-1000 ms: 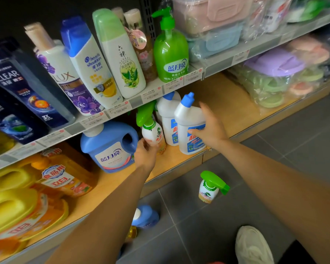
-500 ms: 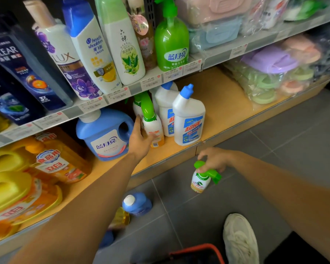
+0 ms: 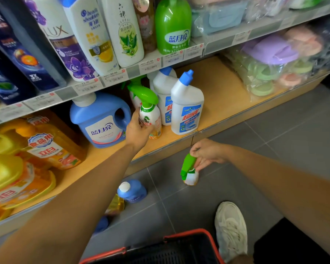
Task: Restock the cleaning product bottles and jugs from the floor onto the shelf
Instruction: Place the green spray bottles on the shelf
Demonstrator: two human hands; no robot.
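Left hand: the left hand (image 3: 139, 128) curls its thumb and fingers round the white plastic spray bottle with green trigger (image 3: 150, 113), which stands upright on the wooden lower shelf (image 3: 217, 86). I judge that it steadies this bottle or pushes it back to make place in front.
Right hand: the right hand (image 3: 208, 153) pinches with its fingertips the green head of the second small white spray bottle (image 3: 189, 173), down on the grey tiled floor (image 3: 274, 149). The head is the easiest part to take from above. The bottle leans, and I cannot tell if its base is off the floor.
Neighbours: the blue plastic detergent jug with handle (image 3: 101, 119) is on the left and two white toilet-cleaner bottles with blue caps (image 3: 187, 109) are on the right, so the sprays likely go between them, same kind together.
Waiting on floor: a blue jug with white cap (image 3: 131, 190) and a yellow bottle (image 3: 116, 205) lie just below the shelf edge.
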